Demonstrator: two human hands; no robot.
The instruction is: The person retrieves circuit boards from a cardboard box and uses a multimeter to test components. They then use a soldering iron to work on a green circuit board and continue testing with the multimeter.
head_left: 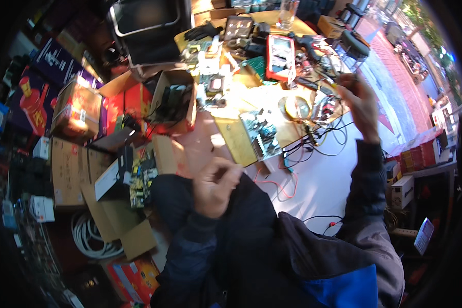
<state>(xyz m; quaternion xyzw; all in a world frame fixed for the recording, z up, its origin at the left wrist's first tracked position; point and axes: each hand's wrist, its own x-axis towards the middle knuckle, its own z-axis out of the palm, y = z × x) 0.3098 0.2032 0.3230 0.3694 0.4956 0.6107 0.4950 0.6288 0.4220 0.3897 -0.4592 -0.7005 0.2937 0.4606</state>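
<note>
My left hand (215, 187) hovers over my lap, its fingers curled in toward the thumb; whatever may be between them is hidden. Out over the right edge of the wooden table (232, 146), my right hand (362, 105) is raised with bent, closed fingers. A slim dark tool with a pale tip (334, 82) shows by those fingertips, but I cannot make out whether it is gripped. Between the hands, a circuit board (262, 134) full of components lies at the table's near edge. Beyond it are a red-framed multimeter (281, 57) and a yellow ring-shaped roll (297, 108).
Thin cables (323, 141) tangle along the table's right side, and a red wire (287, 194) hangs near my knee. Open cardboard boxes (172, 102) with electronic parts crowd the left. A black chair (149, 31) stands at the far left, a stool (355, 43) at the far right.
</note>
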